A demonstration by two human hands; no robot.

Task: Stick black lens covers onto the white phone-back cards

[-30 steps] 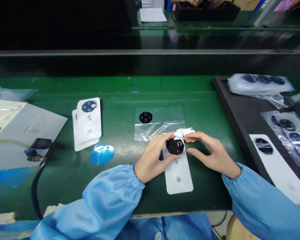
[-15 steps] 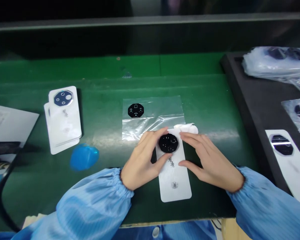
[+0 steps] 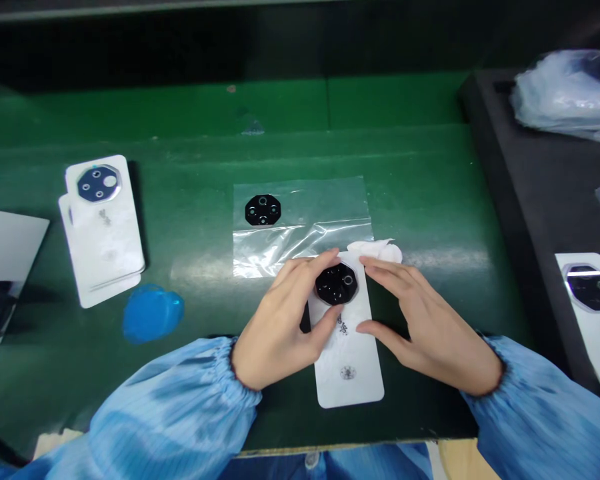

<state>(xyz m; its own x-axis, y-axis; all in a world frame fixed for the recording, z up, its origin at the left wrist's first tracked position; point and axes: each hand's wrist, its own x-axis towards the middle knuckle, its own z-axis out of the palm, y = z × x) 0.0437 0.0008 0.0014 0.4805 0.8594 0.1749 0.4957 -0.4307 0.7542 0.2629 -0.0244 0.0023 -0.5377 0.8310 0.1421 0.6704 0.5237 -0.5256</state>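
A white phone back panel, with dark print below its camera area, lies upright before me on the green mat. A black, many-sided camera lens cover sits near its top. My left hand frames that cover from the left, fingertips at its upper edge and thumb at its lower edge. Along the panel's right edge rests my right hand, its thumb and fingers apart, with nothing gripped. A crumpled white cloth or tissue shows behind the panel's top, partly hidden by the fingers.
Beyond the panel lies a clear plastic bag with another black lens cover on or in it. Stacked white panels and a blue film piece are left. A dark tray at right bears wrapped parts and another panel.
The head view has shifted slightly, so things at the sides sit farther outward and the back edge higher. Both hands keep nearly the same place around the panel and lens cover.
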